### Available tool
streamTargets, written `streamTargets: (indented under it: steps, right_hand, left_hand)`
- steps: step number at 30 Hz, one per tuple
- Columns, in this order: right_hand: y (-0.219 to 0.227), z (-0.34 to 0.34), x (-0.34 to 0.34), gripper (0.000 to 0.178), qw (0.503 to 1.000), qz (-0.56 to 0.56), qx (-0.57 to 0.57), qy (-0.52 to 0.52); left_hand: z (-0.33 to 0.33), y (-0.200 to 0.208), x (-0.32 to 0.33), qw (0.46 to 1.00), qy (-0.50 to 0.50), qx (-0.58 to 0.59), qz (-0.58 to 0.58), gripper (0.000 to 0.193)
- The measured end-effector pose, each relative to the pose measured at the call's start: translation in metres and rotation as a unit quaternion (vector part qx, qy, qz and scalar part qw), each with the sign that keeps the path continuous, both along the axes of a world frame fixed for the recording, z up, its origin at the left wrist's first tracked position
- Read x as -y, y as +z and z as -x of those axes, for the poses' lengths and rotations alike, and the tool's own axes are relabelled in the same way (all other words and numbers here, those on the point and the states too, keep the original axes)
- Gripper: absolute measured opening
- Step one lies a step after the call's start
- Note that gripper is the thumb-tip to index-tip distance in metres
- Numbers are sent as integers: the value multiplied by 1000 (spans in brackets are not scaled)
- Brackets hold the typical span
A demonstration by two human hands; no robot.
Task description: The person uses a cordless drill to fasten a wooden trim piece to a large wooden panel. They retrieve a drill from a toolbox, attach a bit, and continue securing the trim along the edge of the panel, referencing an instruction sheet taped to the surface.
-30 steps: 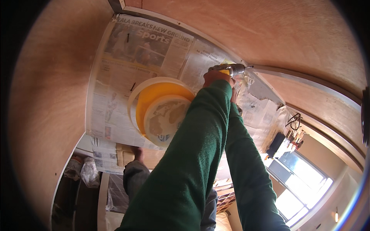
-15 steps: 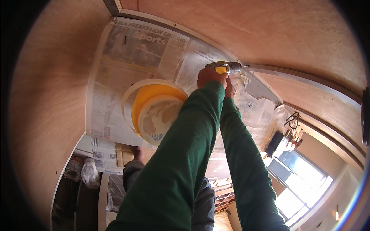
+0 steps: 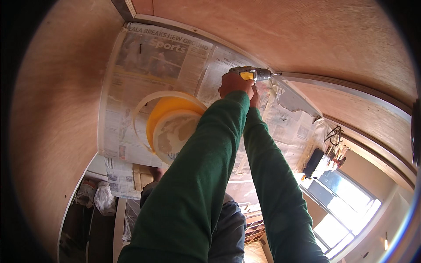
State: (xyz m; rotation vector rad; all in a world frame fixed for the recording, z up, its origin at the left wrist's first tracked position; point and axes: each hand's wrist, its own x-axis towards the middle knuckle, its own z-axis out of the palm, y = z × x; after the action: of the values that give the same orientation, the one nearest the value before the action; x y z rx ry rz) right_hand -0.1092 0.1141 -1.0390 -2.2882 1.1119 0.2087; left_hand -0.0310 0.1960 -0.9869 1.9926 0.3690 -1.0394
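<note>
A grey and yellow cordless drill (image 3: 254,73) lies level at arm's length, its thin bit pointing right at the edge strip (image 3: 307,79) of the wood panel. My left hand (image 3: 233,84) is closed around the rear of the drill. Just beneath, my right hand (image 3: 255,97) is raised against the drill's underside and closed at its grip; my left arm and hand hide part of it. Whether the bit touches the strip or is slightly short of it, I cannot tell. Under my left forearm stands a yellow bucket (image 3: 154,115) with a pale, stained lid or tub on it.
Newspaper (image 3: 127,94) covers the surface below, torn near the strip. Wood panels rise at the left (image 3: 57,109) and top right (image 3: 307,35). A black cable (image 3: 334,136) and a tool holder (image 3: 314,163) are at the right, by a bright window (image 3: 346,210). Plastic-wrapped items (image 3: 104,198) sit lower left.
Both hands and the drill have shifted slightly left, away from the panel strip. My forearms moved left with them, covering a little more of the bucket.
</note>
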Motion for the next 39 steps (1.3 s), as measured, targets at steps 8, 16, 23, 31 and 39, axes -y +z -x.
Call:
streamTargets:
  steps: [8,16,23,31,39]
  right_hand:
    - [3,-3,-6,51,1000,17,-4,-9]
    - [6,-6,-17,50,1000,18,-8,-19]
    - [8,3,-21,49,1000,-15,-8,-21]
    - [49,36,-41,62,999,-4,-28,14]
    - [109,206,-74,64,989,-108,77,-66]
  left_hand:
    - [1,4,-1,1000,17,-23,0,59]
    - [-3,11,-17,1000,0,-14,-1,63]
    - [1,-6,-6,1000,-5,8,-8,62]
    - [-14,-15,-3,995,99,-9,-4,90]
    - [-9,15,30,967,11,235,101,35]
